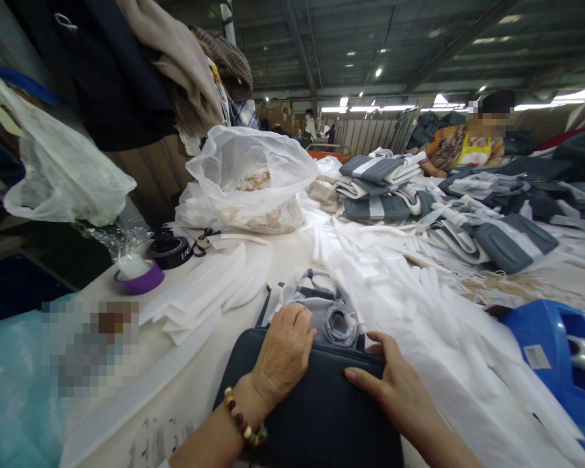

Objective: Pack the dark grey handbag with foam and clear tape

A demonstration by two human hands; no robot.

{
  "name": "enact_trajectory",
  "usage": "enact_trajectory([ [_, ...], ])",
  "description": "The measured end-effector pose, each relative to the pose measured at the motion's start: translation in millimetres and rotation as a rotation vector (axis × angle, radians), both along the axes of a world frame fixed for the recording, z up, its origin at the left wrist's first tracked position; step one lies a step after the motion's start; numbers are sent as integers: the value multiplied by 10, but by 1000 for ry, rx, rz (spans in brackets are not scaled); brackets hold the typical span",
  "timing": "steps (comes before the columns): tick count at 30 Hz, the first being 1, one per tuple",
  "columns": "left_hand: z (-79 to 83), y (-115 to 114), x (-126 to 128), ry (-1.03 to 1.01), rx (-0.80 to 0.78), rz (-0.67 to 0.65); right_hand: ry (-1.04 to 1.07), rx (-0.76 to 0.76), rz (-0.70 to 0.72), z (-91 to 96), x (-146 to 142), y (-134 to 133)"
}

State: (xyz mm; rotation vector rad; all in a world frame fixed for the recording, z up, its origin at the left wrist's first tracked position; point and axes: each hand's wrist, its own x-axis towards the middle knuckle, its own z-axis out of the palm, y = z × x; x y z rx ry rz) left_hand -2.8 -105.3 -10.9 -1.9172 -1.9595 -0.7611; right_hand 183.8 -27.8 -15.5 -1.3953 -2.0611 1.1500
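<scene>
A dark navy fabric piece [316,416] lies on the table right in front of me, with grey fabric [329,318] bunched at its far edge. My left hand [283,354] rests on the navy piece with its fingers curled over the far edge into the grey fabric. My right hand [394,383] lies on the navy piece's right side, thumb stretched along the edge and fingers tucked over it.
Long white foam strips [409,292] cover the table's middle and right. A white plastic bag [251,175] stands behind, with tape rolls [170,250] and a purple cup [139,276] at left. Folded grey-and-white pieces [380,188] pile far right, where another person [472,140] works. A blue plastic stool [550,344] sits at right.
</scene>
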Motion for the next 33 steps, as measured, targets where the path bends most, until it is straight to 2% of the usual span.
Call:
enact_trajectory([
  [3,34,-144,-75,94,-101,26,68,488,57,-74,12,-93],
  [5,42,-192,-96,163,-174,1,75,795,187,-58,-30,-156],
  [7,36,-204,-94,189,-215,-18,55,940,332,-6,-105,-208],
  [10,5,-194,-69,188,-236,-30,24,1002,403,23,-230,-256],
  [14,-21,-165,-39,168,-279,-16,-33,1104,334,-125,-321,-270],
  [18,82,-135,-93,70,-312,32,-50,1132,322,-236,-336,-247],
  [20,174,-123,-154,-5,-291,153,-44,1130,315,-233,-337,-239],
  [22,257,-99,-229,-105,-288,353,-48,1135,309,-213,-339,-241],
  [24,303,-53,-306,-223,-367,494,-56,1144,307,-194,-344,-250],
  [25,312,-22,-343,-283,-432,517,-59,1149,309,-186,-346,-254],
  [28,299,83,-428,-409,-565,478,-51,1167,315,-166,-346,-260],
  [33,266,232,-471,-564,-528,467,-51,1199,380,-121,-325,-234],
])
